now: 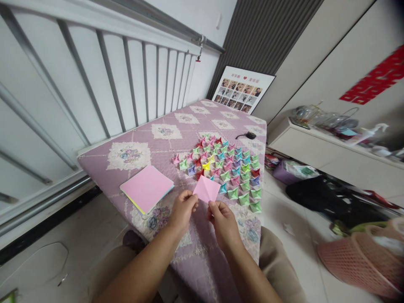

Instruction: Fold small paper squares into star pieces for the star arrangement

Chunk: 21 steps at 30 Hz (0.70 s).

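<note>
Purple quilt [189,126] on bed, white rail [110,75] at 10 o'clock. L hand [183,210] + R hand [222,219] each pinch pink sheet [206,189] at its near edge, thumb vs fingers, sheet held over quilt. Paper stack [147,187] near, at 9 o'clock of sheet. Folded stars [230,168] in rows at 1 o'clock, nearest just beside sheet.

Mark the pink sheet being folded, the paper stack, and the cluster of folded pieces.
pink sheet [206,189]: head view, middle of its creased face.
paper stack [147,187]: head view, centre of the pink top sheet.
folded pieces [235,181]: head view, one piece in the middle of the cluster.
</note>
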Each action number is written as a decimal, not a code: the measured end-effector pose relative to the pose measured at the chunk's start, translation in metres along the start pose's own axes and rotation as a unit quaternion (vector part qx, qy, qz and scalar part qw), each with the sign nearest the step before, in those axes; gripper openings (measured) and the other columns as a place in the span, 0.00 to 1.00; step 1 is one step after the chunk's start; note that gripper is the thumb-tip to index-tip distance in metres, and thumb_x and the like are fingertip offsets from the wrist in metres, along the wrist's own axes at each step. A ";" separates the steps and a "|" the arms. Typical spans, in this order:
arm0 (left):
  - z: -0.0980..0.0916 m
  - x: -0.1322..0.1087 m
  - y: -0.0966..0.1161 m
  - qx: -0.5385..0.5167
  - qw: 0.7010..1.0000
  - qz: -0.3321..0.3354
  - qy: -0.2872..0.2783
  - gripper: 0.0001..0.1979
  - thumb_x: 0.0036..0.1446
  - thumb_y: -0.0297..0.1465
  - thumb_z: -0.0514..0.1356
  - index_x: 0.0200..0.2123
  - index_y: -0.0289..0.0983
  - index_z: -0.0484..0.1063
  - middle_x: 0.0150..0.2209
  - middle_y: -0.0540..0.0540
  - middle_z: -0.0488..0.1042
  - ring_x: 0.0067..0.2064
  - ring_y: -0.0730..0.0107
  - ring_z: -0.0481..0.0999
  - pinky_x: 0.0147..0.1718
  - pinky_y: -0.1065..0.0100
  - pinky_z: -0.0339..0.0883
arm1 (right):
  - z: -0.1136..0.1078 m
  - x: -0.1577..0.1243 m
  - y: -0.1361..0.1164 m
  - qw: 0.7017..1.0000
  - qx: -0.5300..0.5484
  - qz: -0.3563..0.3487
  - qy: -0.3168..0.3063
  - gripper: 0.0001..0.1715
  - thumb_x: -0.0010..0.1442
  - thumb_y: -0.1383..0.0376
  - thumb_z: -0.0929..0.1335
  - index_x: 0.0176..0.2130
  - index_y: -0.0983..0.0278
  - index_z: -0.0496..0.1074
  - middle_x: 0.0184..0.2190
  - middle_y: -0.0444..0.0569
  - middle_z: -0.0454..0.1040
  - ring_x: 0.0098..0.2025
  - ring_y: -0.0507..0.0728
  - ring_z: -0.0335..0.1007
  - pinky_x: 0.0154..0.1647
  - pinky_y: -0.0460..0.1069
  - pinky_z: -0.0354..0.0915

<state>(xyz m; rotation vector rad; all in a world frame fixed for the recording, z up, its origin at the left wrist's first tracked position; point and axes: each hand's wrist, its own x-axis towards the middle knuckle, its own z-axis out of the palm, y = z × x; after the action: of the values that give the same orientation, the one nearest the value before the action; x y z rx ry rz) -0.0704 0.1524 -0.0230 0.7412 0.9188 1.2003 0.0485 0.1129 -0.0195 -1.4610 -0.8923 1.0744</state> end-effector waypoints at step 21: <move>-0.001 -0.002 -0.002 0.167 0.982 -0.030 -0.087 0.09 0.50 0.33 0.60 0.34 0.34 0.75 0.27 0.49 0.75 0.28 0.73 0.69 0.28 0.74 0.59 | 0.011 -0.005 -0.009 0.996 0.073 0.039 0.028 0.17 0.42 0.55 0.75 0.29 0.62 0.73 0.22 0.41 0.70 0.23 0.49 0.58 0.26 0.46 0.56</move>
<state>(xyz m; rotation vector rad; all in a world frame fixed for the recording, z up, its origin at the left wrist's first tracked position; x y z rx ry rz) -0.0709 0.1504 -0.0248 1.0634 0.9999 0.9203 0.0367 0.1134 -0.0097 -1.4073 -0.7077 1.1280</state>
